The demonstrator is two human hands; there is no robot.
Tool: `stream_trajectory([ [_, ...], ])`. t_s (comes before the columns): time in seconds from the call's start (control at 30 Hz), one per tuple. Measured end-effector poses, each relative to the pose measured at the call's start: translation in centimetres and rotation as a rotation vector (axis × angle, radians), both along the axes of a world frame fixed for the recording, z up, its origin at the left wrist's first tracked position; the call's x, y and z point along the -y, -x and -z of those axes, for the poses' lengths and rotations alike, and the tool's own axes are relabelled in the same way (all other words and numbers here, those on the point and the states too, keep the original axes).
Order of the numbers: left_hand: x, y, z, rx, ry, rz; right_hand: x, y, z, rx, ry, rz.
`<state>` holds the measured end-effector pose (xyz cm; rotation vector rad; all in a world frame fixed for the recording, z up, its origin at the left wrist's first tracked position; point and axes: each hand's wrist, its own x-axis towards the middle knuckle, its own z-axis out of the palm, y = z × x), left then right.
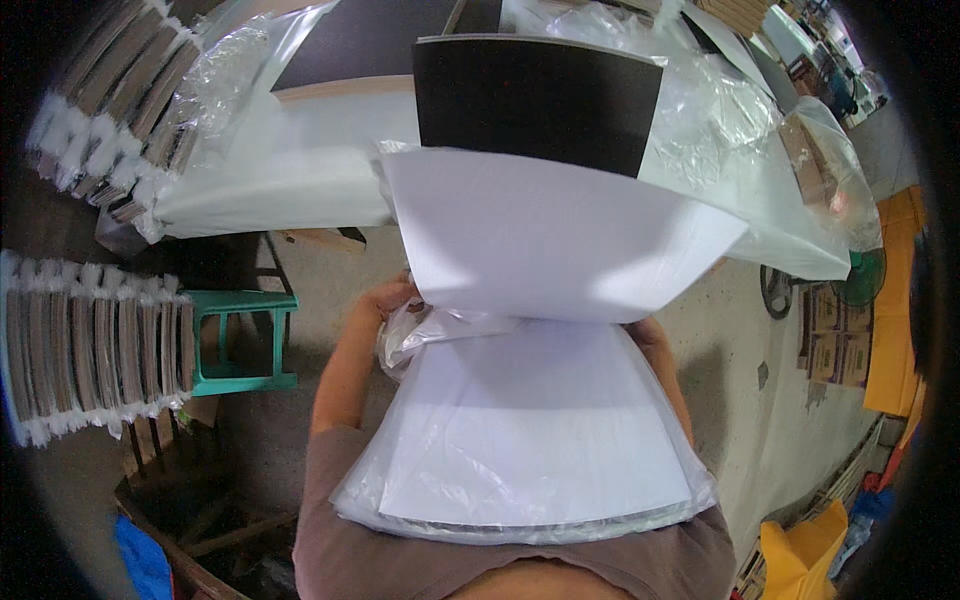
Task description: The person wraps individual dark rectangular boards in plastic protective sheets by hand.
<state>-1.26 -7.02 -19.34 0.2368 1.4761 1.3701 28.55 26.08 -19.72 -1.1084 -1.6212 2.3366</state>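
We had our hands apart on either side of a white sheet [560,240], the left hand [396,294] by a crumpled plastic bag [400,340], the right hand [642,327] mostly hidden; we couldn't tell either grip. Beyond them was a black board [535,100]; left, a green stool [245,383].

Markings on the brown cartons [838,342] are too small to read.

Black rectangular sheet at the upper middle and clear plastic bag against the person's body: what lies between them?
In the head view, broad curved white sheeting lies between the black sheet and the plastic bag.
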Motion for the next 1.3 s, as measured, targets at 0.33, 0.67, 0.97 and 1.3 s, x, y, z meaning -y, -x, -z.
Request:
stream_trajectory([
  [0.33,3.0,1.6,2.0,-0.619,0.021,-0.346,1.3,7.0,-5.8,0.279,-0.717,-0.433],
  [0.67,-1.6,-1.2,-32.6,-0.720,-0.663,-0.399,8.4,14.5,-29.4,-0.633,-1.096,-0.562],
  [0.97,-7.3,-6.1,-30.6,-1.282,-0.314,-0.346,12.1,19.4,-29.7,-0.810,-0.692,-0.230],
  [1.3,-9.8,-5.2,-30.0,-0.561,-0.707,-0.652,10.4,18.5,-32.0,-1.011,-0.428,-0.148],
])
